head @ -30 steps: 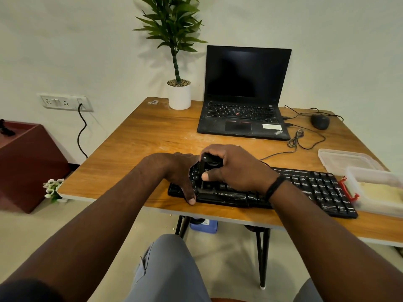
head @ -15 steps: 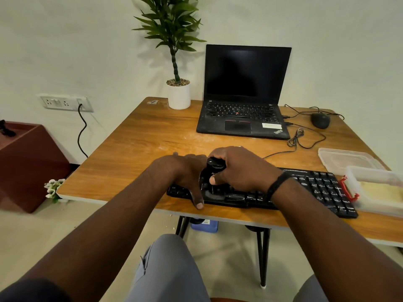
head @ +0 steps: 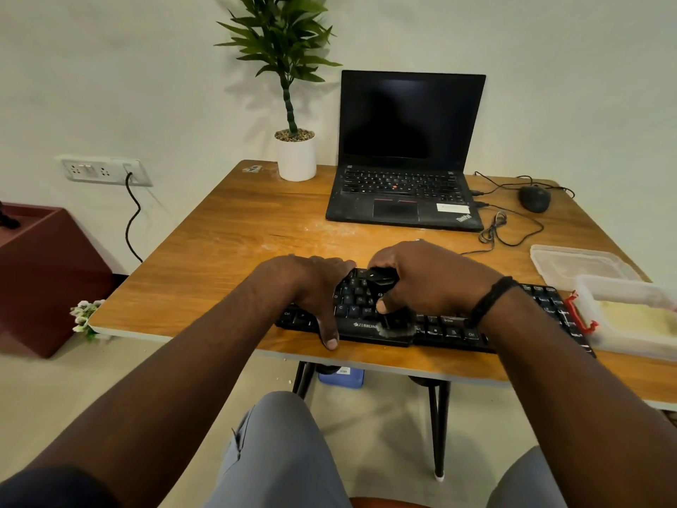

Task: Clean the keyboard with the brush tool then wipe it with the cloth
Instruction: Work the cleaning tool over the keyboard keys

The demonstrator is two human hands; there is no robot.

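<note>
Keyboard [head: 432, 324] — black, lying near the front edge of the wooden surface [head: 227, 229] — ran with its long axis left to right, the far-right end angled slightly toward the person. Its front edge faced the person, and a brand mark showed on that front strip.

The left hand [head: 315, 291] rested on the left part of the keyboard, fingers fairly straight over the keys and the thumb reaching down past the front edge; its grip was released, pressing rather than grasping. The right hand [head: 428, 284] had its grip clenched round the brush tool [head: 384, 287], a dark piece held upright-to-tilted with its top toward the laptop [head: 406, 155] and its lower end down at the front rows of keys. The bristles were blurred and hard to make out — only a pale smear showed at the keyboard's front edge.

Both hands hid the middle-left keys, and the right forearm covered part of the right half. A clear container [head: 630, 313] sat touching or just beside the keyboard's right end, cut off by the frame; whether its pale contents were the cloth could not be told.
</note>
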